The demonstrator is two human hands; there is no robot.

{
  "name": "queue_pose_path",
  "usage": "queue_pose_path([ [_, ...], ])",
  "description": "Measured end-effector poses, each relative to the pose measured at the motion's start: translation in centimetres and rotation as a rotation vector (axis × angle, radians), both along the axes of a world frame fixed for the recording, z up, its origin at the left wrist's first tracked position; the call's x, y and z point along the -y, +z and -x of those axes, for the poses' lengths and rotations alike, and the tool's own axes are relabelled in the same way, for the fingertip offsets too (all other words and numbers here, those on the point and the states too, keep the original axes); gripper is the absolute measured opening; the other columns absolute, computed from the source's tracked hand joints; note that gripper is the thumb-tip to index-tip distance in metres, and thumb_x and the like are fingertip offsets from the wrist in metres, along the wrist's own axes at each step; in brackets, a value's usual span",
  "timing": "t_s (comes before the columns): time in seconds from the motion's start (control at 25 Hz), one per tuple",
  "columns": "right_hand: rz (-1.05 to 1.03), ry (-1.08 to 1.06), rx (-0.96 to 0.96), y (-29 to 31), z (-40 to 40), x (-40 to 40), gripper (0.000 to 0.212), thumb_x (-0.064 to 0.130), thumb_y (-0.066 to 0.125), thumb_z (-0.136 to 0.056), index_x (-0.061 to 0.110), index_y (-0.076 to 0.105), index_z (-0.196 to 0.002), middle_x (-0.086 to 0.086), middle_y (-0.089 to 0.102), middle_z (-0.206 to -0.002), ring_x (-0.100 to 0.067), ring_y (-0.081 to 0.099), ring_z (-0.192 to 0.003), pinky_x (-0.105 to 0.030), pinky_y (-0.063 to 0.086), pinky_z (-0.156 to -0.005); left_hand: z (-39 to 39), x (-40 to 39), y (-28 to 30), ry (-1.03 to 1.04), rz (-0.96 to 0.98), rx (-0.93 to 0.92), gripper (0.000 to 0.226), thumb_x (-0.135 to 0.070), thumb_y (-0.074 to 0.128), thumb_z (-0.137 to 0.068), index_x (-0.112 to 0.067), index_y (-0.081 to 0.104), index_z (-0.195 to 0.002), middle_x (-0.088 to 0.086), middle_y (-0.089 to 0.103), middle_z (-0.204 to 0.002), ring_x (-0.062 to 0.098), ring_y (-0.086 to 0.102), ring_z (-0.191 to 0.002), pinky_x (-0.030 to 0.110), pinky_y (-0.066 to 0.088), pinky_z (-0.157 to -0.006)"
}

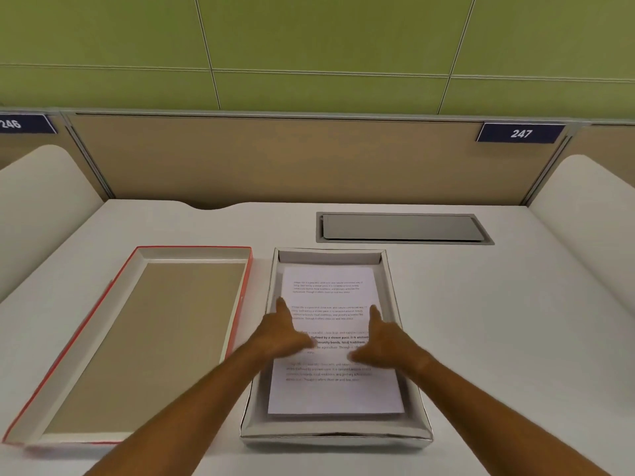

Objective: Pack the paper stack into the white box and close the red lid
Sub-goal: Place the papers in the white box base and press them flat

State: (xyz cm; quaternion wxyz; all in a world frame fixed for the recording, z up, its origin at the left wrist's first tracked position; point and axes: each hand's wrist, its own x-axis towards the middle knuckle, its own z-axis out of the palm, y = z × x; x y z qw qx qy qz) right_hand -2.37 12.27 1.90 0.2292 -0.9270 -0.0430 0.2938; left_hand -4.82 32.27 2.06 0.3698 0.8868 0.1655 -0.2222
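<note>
The white box [335, 436] stands open on the desk in front of me. Inside it lies the paper stack [330, 290], flat, with printed text on the top sheet. My left hand [283, 333] rests over the stack's left edge, fingers spread. Over the right edge is my right hand [381, 338], also with spread fingers. Neither hand grips anything. The red lid [86, 341] lies upside down to the left of the box, its brown inside facing up.
A grey recessed cable hatch [402, 227] sits in the white desk [498, 321] behind the box. A tan partition [275, 159] with a "247" label [520, 133] closes the back. Curved white dividers stand at both sides.
</note>
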Motion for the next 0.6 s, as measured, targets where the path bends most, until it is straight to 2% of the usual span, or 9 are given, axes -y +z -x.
queue_pose_path([
  [0.04,0.069,0.079,-0.01,-0.3,1.1,0.1,0.119,0.035,0.079,-0.076,0.01,-0.005,-0.155,-0.021,0.045,-0.148,-0.036,0.051,-0.13,-0.043,0.049,-0.105,1.1,0.3,-0.5,-0.086,-0.061,-0.016,0.122,-0.032,0.083,-0.071,-0.012,-0.004,-0.155,0.013,0.045,-0.148,0.029,0.056,-0.125,0.035,0.052,-0.099],
  [0.08,0.134,0.137,-0.03,-0.6,2.1,0.4,0.127,0.036,0.081,-0.075,0.015,-0.017,-0.154,-0.024,0.031,-0.155,-0.039,0.04,-0.139,-0.046,0.041,-0.112,2.3,0.6,-0.8,-0.158,-0.112,-0.04,0.134,-0.032,0.085,-0.068,-0.015,-0.016,-0.154,0.015,0.037,-0.152,0.03,0.051,-0.13,0.037,0.05,-0.102],
  [0.16,0.199,0.204,-0.061,-0.6,4.0,0.8,0.134,0.034,0.082,-0.074,0.021,-0.026,-0.152,-0.029,0.006,-0.16,-0.044,0.021,-0.147,-0.049,0.029,-0.118,4.0,1.1,-1.1,-0.248,-0.182,-0.093,0.142,-0.029,0.086,-0.068,-0.022,-0.03,-0.149,0.016,0.018,-0.159,0.033,0.034,-0.142,0.041,0.04,-0.11],
  [0.24,0.228,0.242,-0.074,-0.8,5.1,1.1,0.134,0.029,0.082,-0.075,0.021,-0.027,-0.151,-0.033,-0.002,-0.159,-0.046,0.013,-0.149,-0.049,0.025,-0.119,5.3,1.7,-1.3,-0.275,-0.219,-0.122,0.14,-0.022,0.083,-0.072,-0.027,-0.036,-0.146,0.016,0.005,-0.162,0.034,0.02,-0.148,0.043,0.034,-0.114],
  [0.36,0.259,0.245,-0.065,-1.9,5.4,1.0,0.125,0.022,0.077,-0.081,0.019,-0.026,-0.152,-0.037,-0.001,-0.157,-0.048,0.011,-0.148,-0.049,0.024,-0.119,6.0,2.2,-1.9,-0.274,-0.286,-0.116,0.13,-0.012,0.076,-0.08,-0.028,-0.036,-0.144,0.019,-0.003,-0.163,0.035,0.012,-0.151,0.043,0.03,-0.117],
  [0.52,0.285,0.247,0.051,-2.9,5.5,1.0,0.116,0.019,0.073,-0.085,0.017,-0.021,-0.153,-0.031,0.02,-0.15,-0.041,0.028,-0.14,-0.045,0.032,-0.115,6.2,2.2,-2.2,-0.262,-0.313,-0.069,0.124,-0.004,0.071,-0.082,-0.024,-0.032,-0.147,0.019,-0.003,-0.162,0.034,0.011,-0.151,0.04,0.028,-0.117],
  [0.6,0.265,0.23,0.078,-3.0,5.5,1.1,0.116,0.019,0.073,-0.084,0.017,-0.019,-0.154,-0.027,0.024,-0.147,-0.036,0.032,-0.136,-0.043,0.034,-0.114,6.3,2.2,-2.3,-0.26,-0.314,-0.06,0.122,-0.004,0.071,-0.083,-0.022,-0.031,-0.148,0.018,-0.004,-0.163,0.033,0.009,-0.152,0.039,0.026,-0.118],
])
